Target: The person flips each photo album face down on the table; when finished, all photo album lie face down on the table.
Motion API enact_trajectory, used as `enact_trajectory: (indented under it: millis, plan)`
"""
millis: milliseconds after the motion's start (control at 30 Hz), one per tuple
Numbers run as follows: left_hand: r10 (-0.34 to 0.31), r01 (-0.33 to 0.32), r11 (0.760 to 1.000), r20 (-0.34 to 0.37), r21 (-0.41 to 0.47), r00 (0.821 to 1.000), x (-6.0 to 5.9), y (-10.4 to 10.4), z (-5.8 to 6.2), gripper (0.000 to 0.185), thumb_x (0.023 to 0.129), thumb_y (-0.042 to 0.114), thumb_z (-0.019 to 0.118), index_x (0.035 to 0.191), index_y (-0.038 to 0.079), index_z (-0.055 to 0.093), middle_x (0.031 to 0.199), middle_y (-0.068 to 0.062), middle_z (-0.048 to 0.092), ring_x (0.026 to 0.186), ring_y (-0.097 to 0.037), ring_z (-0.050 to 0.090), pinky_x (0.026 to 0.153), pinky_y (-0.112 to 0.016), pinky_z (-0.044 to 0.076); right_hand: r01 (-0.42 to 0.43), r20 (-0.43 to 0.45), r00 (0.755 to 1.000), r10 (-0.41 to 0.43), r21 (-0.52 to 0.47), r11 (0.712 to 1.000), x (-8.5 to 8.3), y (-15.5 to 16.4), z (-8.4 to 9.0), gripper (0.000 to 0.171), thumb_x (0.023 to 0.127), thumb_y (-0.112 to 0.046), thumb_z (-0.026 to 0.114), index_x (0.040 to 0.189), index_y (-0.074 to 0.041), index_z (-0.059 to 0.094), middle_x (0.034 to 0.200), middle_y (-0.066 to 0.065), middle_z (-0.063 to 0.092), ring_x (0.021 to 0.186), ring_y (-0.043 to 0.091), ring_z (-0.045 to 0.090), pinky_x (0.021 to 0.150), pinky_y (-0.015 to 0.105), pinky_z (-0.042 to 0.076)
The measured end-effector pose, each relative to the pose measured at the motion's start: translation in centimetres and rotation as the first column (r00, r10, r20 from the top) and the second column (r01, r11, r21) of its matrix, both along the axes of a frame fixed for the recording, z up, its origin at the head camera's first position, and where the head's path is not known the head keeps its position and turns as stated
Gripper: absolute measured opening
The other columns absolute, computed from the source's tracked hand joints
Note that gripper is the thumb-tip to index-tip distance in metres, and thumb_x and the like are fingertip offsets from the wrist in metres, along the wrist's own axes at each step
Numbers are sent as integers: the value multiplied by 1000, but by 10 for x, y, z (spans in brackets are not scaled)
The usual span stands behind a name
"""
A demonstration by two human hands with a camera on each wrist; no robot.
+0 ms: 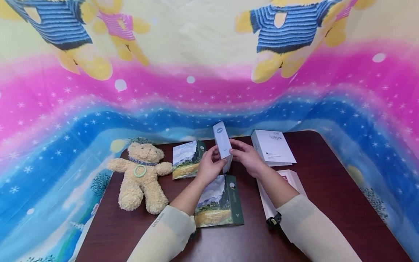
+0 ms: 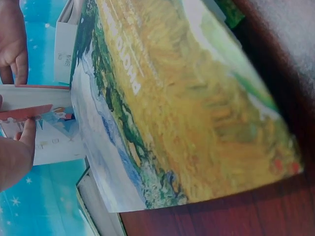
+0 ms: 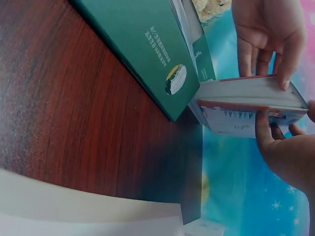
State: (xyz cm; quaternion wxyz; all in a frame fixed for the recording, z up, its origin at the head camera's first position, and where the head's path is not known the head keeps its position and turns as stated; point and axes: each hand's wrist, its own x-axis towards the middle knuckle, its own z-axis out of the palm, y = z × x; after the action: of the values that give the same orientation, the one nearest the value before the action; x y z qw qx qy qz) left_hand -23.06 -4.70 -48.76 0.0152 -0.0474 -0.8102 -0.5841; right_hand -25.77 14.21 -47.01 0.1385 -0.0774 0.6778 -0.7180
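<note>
Both hands hold a small white and pale blue box [image 1: 223,144] upright above the dark wooden table [image 1: 327,189]. My left hand [image 1: 214,160] grips its left side and my right hand [image 1: 236,150] grips its right side. In the left wrist view the small box [image 2: 42,105] lies between my left hand [image 2: 17,155] and the right hand [image 2: 12,46]. From the right wrist the small box [image 3: 246,98] is pinched between my right hand [image 3: 280,147] below and the left hand [image 3: 266,39] above. A box printed with a landscape painting [image 1: 218,202] lies flat under the hands.
A second landscape box [image 1: 186,159] stands behind the left hand. A cream teddy bear [image 1: 142,177] lies at the left. A white box [image 1: 273,146] sits at the back right, and another white box [image 1: 289,178] lies under my right forearm. A colourful cloth [image 1: 209,83] hangs behind.
</note>
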Motion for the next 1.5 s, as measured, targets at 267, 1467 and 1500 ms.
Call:
enact_trajectory:
  millis: [267, 1467, 1500]
  plan:
    - [-50, 51, 997, 18, -61, 999, -3, 0, -10, 64, 96, 25, 74, 153, 6, 49, 137, -21, 57, 122, -31, 64, 94, -42, 58, 29, 5, 1000, -28, -12, 1000, -1, 7, -4, 54, 104, -11, 62, 156, -10, 47, 152, 17, 49, 131, 30, 54, 108, 45, 49]
    - [-102, 131, 952, 115, -276, 988, -9, -9, -35, 54, 100, 35, 69, 146, 10, 59, 139, -15, 58, 122, -30, 62, 98, -44, 54, 112, 122, 988, -98, -110, 988, -3, 32, -18, 55, 106, -2, 48, 160, -7, 38, 160, 18, 39, 139, 33, 47, 110, 47, 46]
    - [-101, 129, 951, 112, -280, 989, -9, -9, -35, 53, 100, 35, 69, 146, 10, 60, 140, -15, 58, 122, -31, 62, 98, -45, 54, 114, 125, 987, -100, -111, 987, -3, 32, -19, 55, 106, -1, 48, 160, -7, 37, 161, 18, 39, 140, 33, 47, 109, 47, 47]
